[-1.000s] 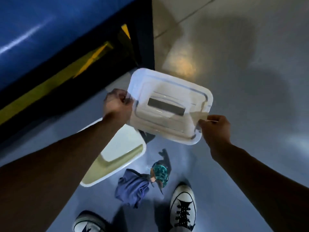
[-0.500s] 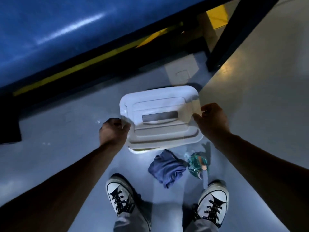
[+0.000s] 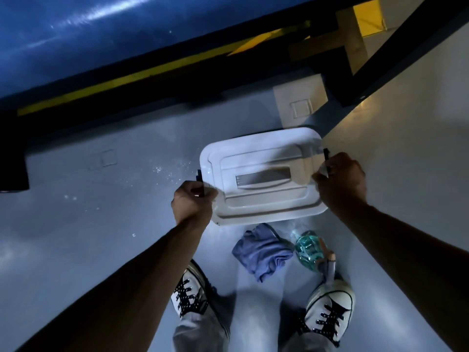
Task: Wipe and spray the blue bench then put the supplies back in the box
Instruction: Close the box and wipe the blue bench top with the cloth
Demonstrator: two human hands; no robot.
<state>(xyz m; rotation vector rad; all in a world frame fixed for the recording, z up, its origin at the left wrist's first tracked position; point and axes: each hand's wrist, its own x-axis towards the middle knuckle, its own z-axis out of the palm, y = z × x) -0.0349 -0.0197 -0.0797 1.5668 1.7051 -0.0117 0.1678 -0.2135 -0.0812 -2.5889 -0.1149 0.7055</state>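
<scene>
A white plastic box lid [image 3: 261,174] lies flat over the box on the grey floor, so the box body is hidden beneath it. My left hand [image 3: 193,201] grips the lid's left edge by a black side clip. My right hand [image 3: 340,181] grips the right edge by the other clip. A crumpled blue cloth [image 3: 261,252] lies on the floor just in front of the lid, outside the box. A teal spray bottle [image 3: 308,250] lies on its side next to the cloth. The blue bench [image 3: 76,34] spans the top of the view.
My two white sneakers [image 3: 190,293] [image 3: 330,308] stand just behind the cloth and bottle. A black bench leg [image 3: 406,47] slants across the upper right. A pale floor plate [image 3: 300,97] sits beyond the lid. Small white specks dot the floor left of the lid.
The lid was held up to the right of the open box; it has come over the box and down onto it. Both hands have stayed on its side edges.
</scene>
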